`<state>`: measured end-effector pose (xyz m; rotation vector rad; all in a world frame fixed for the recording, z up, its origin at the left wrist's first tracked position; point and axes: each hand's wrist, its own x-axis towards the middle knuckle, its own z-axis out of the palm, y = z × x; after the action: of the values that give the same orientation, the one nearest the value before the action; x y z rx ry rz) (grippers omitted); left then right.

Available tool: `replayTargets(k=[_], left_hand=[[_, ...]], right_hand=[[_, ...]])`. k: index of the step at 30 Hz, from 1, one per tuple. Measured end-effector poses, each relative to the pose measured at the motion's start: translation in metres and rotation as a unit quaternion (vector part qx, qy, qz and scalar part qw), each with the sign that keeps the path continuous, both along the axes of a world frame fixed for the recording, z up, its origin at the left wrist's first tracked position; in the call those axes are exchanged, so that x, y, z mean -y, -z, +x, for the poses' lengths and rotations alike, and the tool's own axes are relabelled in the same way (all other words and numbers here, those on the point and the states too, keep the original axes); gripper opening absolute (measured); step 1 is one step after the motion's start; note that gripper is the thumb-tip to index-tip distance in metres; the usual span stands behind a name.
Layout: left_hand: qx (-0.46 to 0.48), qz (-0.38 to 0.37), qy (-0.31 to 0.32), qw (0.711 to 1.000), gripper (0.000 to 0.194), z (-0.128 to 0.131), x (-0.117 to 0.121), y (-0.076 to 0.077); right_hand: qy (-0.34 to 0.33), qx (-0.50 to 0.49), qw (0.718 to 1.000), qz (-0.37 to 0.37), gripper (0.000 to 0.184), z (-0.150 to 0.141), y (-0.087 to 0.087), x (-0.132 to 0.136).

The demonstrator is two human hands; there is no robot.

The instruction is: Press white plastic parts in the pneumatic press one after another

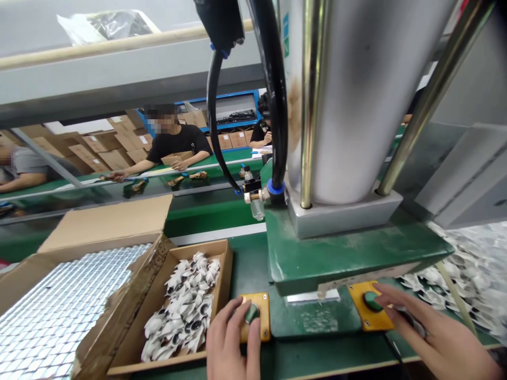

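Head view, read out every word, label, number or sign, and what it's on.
No text can be read.
Open carton, dark marks: blurred.
Press cylinder, blue-green sticker: unreadable.
Press base, pale patch: illegible.
Press front edge, pale strip: blurred.
Background cartons, white labels: too small.
Black shirt, pale mark: too small.

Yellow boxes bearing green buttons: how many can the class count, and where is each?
2. The left yellow box is partly covered by the left hand; the right yellow box is at the fingertips of the right hand. Others may be hidden.
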<state>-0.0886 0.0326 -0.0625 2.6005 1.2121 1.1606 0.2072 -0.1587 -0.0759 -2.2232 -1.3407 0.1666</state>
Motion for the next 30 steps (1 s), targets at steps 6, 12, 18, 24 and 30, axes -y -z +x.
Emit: replayTargets(k=[6, 12, 18, 24, 30], left_hand=[[0.348, -0.187, -0.045, 0.918, 0.03, 0.047, 0.015, -0.024], [0.387, -0.237, 0.018, 0.891, 0.03, 0.086, 0.015, -0.019], [0.362, -0.238, 0.011, 0.901, 0.026, 0.087, 0.008, -0.01], [0.336, -0.259, 0.025, 0.905, 0.024, 0.084, 0.009, -0.007], [0.315, -0.258, 0.04, 0.912, 0.022, 0.084, 0.009, -0.007]], right_hand=[[0.073, -0.185, 0.978, 0.057, 0.041, -0.013, -0.022, -0.019], [-0.005, -0.223, 0.972, 0.069, 0.036, -0.045, -0.062, -0.068], [-0.124, -0.044, 0.991, 0.014, 0.04, -0.053, -0.071, -0.104], [-0.089, 0.093, 0.992, 0.0, 0.036, -0.052, -0.058, -0.099], [-0.052, -0.036, 0.998, -0.01, 0.032, -0.03, -0.033, -0.077]])
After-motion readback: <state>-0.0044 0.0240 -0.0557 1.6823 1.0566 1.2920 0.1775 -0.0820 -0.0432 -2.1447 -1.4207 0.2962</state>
